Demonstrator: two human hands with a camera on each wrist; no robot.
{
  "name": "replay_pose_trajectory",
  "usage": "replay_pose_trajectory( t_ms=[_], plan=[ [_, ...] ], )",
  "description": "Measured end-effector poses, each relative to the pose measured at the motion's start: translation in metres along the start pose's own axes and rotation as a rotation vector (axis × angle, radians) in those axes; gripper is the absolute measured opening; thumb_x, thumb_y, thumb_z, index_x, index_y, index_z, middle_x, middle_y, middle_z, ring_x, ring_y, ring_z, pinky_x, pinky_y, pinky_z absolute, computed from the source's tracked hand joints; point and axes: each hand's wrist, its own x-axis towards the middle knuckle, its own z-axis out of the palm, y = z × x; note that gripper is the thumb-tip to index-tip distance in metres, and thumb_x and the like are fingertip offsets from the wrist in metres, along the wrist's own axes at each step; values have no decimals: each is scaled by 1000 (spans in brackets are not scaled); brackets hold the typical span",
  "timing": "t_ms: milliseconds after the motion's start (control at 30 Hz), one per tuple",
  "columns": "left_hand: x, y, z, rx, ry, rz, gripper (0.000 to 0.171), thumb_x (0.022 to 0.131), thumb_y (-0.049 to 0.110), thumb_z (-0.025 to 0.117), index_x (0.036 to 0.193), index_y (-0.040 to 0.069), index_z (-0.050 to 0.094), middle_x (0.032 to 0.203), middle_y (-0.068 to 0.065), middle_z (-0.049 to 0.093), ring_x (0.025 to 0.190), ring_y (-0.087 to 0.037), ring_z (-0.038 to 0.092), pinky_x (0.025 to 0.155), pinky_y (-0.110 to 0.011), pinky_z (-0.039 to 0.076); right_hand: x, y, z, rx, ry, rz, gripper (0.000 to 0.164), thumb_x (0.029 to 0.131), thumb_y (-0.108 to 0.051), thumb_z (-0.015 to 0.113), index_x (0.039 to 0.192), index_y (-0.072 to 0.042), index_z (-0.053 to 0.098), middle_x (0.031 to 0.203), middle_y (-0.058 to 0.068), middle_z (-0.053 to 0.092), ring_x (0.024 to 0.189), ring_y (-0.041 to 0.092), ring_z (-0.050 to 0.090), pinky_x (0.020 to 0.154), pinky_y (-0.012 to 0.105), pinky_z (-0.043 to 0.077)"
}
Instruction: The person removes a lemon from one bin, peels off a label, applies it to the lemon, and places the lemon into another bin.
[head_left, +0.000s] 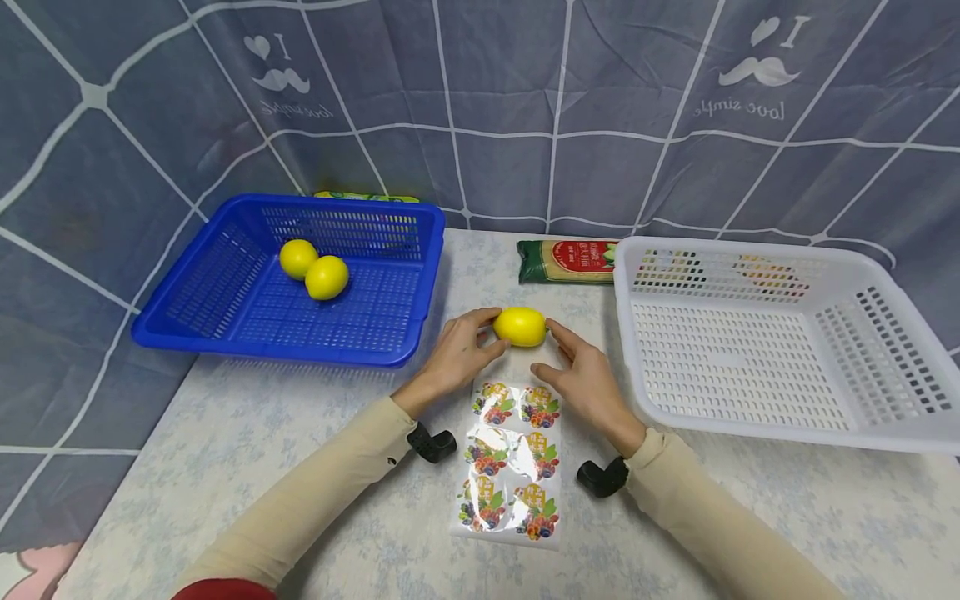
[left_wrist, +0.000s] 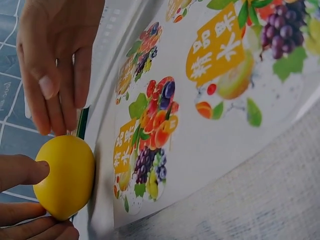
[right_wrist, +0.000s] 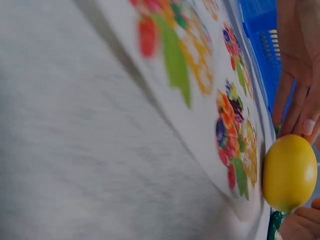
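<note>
Lemon (head_left: 521, 327) lies on its side just beyond the top row of the fruit-sticker sheet (head_left: 536, 540), between the blue basket (head_left: 277, 350) and the white basket (head_left: 750, 427). Left hand (head_left: 461, 354): thumb and fingers pinch one end of the lemon; left-wrist view adds the thumb pad pressed on the peel, partly hidden from overhead. Right hand (head_left: 588, 383): fingertips at the other end, thumb apart from the peel in the head view; right-wrist view crops most of this hand, finger spacing there unclear. Head view alone shows two more lemons (head_left: 327, 277) in the blue basket.
</note>
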Motion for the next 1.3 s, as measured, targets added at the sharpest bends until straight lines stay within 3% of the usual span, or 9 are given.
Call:
replay_pose_trajectory(
  t_ms=[300, 500, 733, 933, 1133, 1300],
  plan=[
    [3, -5, -3, 48, -6, 2, 56, 90, 13, 71, 138, -5, 51, 137, -21, 55, 120, -33, 58, 98, -37, 49, -24, 5, -2, -160, -39, -34, 61, 85, -17, 74, 141, -6, 52, 139, 17, 55, 124, 34, 55, 102, 50, 44],
    [-1, -1, -8, 122, 14, 31, 57, 90, 16, 71, 139, -3, 51, 139, -20, 53, 129, -34, 49, 110, -45, 36, -31, 9, -3, -282, -10, -143, 46, 82, -11, 78, 124, 0, 65, 125, 17, 63, 108, 33, 62, 91, 48, 50],
    [-15, 5, -12, 105, 46, 124, 55, 92, 16, 67, 141, -3, 49, 143, -18, 50, 135, -32, 43, 113, -44, 31, -32, 12, -4, -362, -20, -163, 45, 80, -13, 79, 120, 4, 67, 113, 17, 65, 102, 30, 60, 89, 46, 48],
    [-29, 10, -15, 101, 34, 157, 53, 93, 17, 66, 140, -1, 50, 143, -16, 51, 135, -30, 44, 112, -44, 33, -32, 15, -4, -393, -37, -124, 40, 78, -18, 82, 111, 1, 70, 99, 10, 62, 83, 21, 52, 74, 36, 43],
    [-38, 14, -17, 83, 23, 183, 52, 93, 16, 66, 140, -2, 50, 143, -16, 51, 135, -29, 45, 112, -44, 34, -34, 16, -4, -443, -62, -127, 56, 76, -23, 85, 119, 6, 63, 103, 12, 57, 82, 21, 47, 71, 34, 40],
    [-40, 14, -18, 73, 31, 188, 52, 94, 16, 66, 140, -1, 50, 142, -15, 52, 134, -29, 45, 111, -44, 34, -35, 16, -4, -446, -80, -135, 49, 74, -19, 87, 112, 4, 66, 106, 12, 56, 81, 21, 46, 72, 34, 40]
  ],
)
